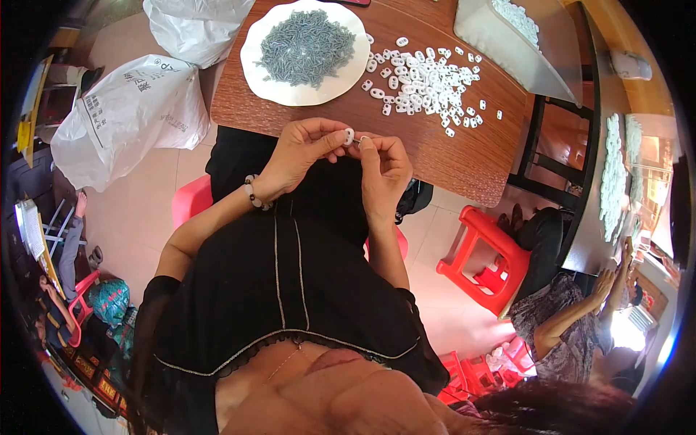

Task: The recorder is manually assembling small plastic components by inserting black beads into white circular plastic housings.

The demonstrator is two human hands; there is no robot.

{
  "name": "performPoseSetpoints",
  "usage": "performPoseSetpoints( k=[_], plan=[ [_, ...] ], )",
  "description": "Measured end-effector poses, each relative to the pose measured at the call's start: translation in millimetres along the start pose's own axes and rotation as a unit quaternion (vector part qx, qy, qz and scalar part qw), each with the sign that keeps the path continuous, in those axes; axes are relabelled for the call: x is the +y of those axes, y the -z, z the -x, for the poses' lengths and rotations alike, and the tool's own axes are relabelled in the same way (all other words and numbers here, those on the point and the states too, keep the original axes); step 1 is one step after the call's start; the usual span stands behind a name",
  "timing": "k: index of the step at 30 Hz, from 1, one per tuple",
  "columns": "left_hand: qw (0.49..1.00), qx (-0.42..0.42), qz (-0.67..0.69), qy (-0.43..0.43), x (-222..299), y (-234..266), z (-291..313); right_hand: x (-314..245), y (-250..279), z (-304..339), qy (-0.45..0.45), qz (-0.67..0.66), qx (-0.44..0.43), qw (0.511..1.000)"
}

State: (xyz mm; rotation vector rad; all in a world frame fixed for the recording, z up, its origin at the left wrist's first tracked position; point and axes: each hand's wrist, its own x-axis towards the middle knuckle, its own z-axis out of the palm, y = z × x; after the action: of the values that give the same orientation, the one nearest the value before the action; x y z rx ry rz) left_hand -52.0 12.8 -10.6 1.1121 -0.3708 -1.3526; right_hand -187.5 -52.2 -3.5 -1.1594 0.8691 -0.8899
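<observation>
Grip first: our L hand (297, 156) pinches a white tab (349, 136) btwn thumb & fingers, its end poking out toward the R. Our R hand (386, 170) is closed too, thumb against fingers, on a small bit (357, 141); mostly covered, so can't tell for sure what it is, tho one of the grey pins (308, 49) seems likely. Fingertips nearly meet, just off the near edge of our table (464, 156), above our lap (243, 163); can't tell if tab & bit touch.

Step in hand, we'd judge: lining up bit w/ tab, i.e. fine fitting rather than picking. Next move calls for a firm L pinch, tab kept square to the bit, & a light, straight R push; off-angle, the bit could slip & drop.

Just ahead, L: wavy-rimmed white plate (250, 51) w/ the pins heaped on it. R of that: loose tabs (435, 83), dense mid, strays around. Far R corner: bin (536, 67) w/ more white pcs (518, 20). Further out: white sacks (138, 119) on floor, L; red stool (486, 250), R; co-worker's hands (602, 286) by another table, well apart from ours.
</observation>
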Motion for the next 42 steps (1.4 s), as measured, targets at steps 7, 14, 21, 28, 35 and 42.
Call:
performPoseSetpoints(
  k=[7, 14, 21, 28, 35, 42],
  plan=[
    [1.0, -0.004, -0.019, -0.018, -1.2, -0.1, -0.2, 0.6, -0.5, 0.2, 0.008, -0.009, -0.007, 1.0],
    [0.999, 0.008, -0.028, -0.022, 0.3, -1.2, 0.0, 2.1, -0.5, 0.0, 0.009, -0.003, -0.005, 1.0],
    [0.999, 0.01, -0.027, -0.019, 0.0, -1.4, 0.2, 1.6, -0.8, 0.4, 0.01, -0.004, -0.004, 1.0],
    [1.0, 0.0, -0.015, -0.009, 2.4, -2.8, 0.4, 1.2, 1.0, -0.3, -0.004, -0.022, 0.0, 1.0],
    [1.0, 0.005, -0.011, -0.004, -0.7, -0.1, -0.7, 2.5, 0.3, -0.1, 0.006, -0.02, -0.006, 1.0],
    [0.999, 0.003, -0.035, -0.015, 0.1, -1.2, -0.6, 2.3, 0.6, 0.6, 0.005, -0.01, -0.005, 1.0]
  ],
)
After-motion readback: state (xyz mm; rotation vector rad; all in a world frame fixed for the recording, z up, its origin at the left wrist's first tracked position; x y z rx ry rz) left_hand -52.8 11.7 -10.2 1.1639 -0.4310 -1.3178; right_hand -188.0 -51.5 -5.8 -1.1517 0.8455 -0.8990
